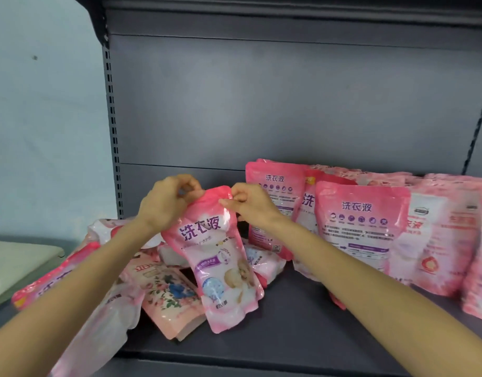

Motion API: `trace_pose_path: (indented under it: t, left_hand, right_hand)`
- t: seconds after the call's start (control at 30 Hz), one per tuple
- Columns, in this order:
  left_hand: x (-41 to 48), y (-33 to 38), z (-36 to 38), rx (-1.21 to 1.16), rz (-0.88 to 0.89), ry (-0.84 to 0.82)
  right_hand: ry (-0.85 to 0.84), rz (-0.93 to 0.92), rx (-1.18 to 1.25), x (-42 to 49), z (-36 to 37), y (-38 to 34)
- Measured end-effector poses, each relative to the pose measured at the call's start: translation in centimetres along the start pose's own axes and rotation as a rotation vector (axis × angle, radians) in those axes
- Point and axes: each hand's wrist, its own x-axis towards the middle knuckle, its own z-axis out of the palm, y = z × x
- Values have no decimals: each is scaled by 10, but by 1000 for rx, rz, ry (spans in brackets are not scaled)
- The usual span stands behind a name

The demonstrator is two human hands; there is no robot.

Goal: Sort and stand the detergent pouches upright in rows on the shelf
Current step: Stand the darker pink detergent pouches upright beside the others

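The left hand [166,204] and the right hand [249,202] each pinched a top corner of one pink pouch [218,257]; it hung tilted above the heap of fallen pouches [152,289] at the left of the shelf [302,317]; the standing row [362,229] stood well to the right. The film looked slick, so a corner pinch could slip; set down tilted, the soft pouch would likely slump onto the heap or knock its neighbours.

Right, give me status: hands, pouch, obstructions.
Pinching pink pouch top corners: left hand, right hand. Pouch tilted, toppled pile behind. At right, standing rows.
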Motion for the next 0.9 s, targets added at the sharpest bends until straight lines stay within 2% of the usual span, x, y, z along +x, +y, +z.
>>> trace_pose_path:
  t: [0.17,0.3,0.47,0.57,0.67,0.73,0.9]
  left_hand:
    - [-4,23,-8,-135,-33,5]
    - [-17,31,-14,-506,-179,-48]
    - [-23,36,-9,-665,-286,-231]
    - [-23,37,-10,-784,-287,-356]
    - [-27,40,-10,-803,-284,-421]
    - [-28,43,-9,-795,-279,-419]
    - [-36,61,0,-826,-241,-287]
  right_hand:
    - [118,-43,32,-16,-23,-4]
    - [211,-85,53,-32,-41,1]
    - [248,-61,45,-49,-57,3]
    - [286,-52,53,-58,-63,1]
    - [290,-38,47,-66,-69,-3]
    - [290,-24,46,-72,-71,-8]
    - [261,40,119,-85,-80,-16]
